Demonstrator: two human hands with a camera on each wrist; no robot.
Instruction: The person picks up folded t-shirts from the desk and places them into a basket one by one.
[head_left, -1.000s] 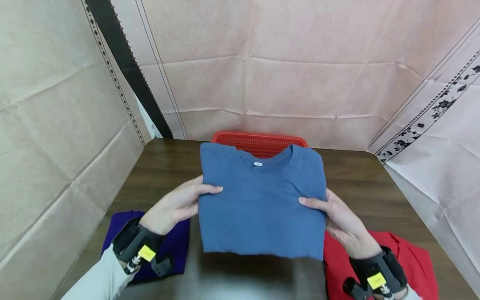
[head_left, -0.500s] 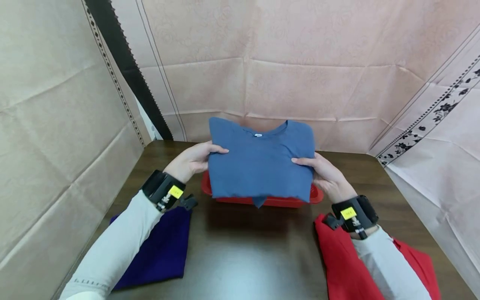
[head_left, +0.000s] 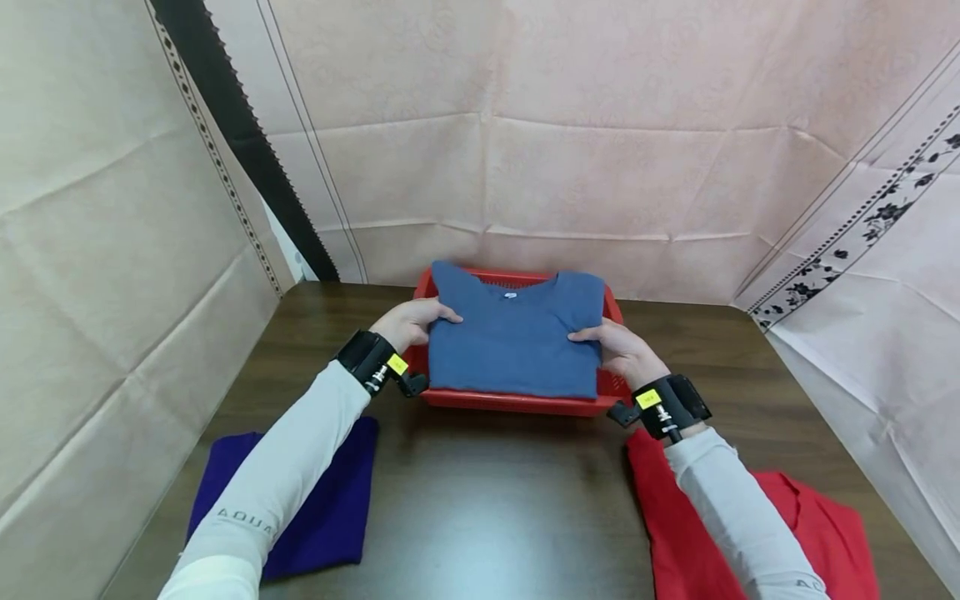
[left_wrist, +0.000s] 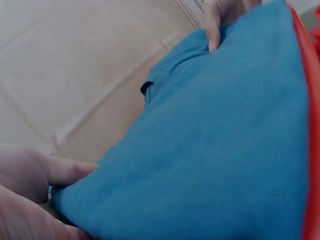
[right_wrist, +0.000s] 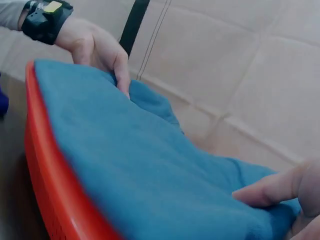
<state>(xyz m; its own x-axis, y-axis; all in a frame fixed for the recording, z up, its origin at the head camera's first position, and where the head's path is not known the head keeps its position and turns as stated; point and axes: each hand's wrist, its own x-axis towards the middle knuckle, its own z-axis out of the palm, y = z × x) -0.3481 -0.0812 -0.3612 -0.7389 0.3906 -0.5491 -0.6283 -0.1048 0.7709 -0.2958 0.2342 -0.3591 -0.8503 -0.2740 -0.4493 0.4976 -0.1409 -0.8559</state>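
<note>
A folded blue T-shirt [head_left: 517, 346] lies within the rim of a red plastic basket [head_left: 517, 403] at the back of the table, its collar with a small white label facing away. My left hand [head_left: 411, 322] grips the shirt's left edge, thumb on top and fingers beneath. On the opposite edge my right hand [head_left: 626, 352] pinches the cloth the same way. In the left wrist view the shirt [left_wrist: 200, 135] slopes between both hands. The right wrist view has the shirt [right_wrist: 135, 150] along the basket's front rim [right_wrist: 65, 185]. Fingers under the cloth are hidden.
A folded purple garment [head_left: 330, 508] lies at the table's front left, partly under my left sleeve. A folded red garment [head_left: 817, 525] lies front right, beneath my right forearm. Cloth-covered walls [head_left: 600, 183] stand behind and beside the brown table [head_left: 480, 500].
Both hands have carried the blue T-shirt forward, away from me, over the red basket, then lowered it between the basket's sides. The purple and red garments stay in place.
</note>
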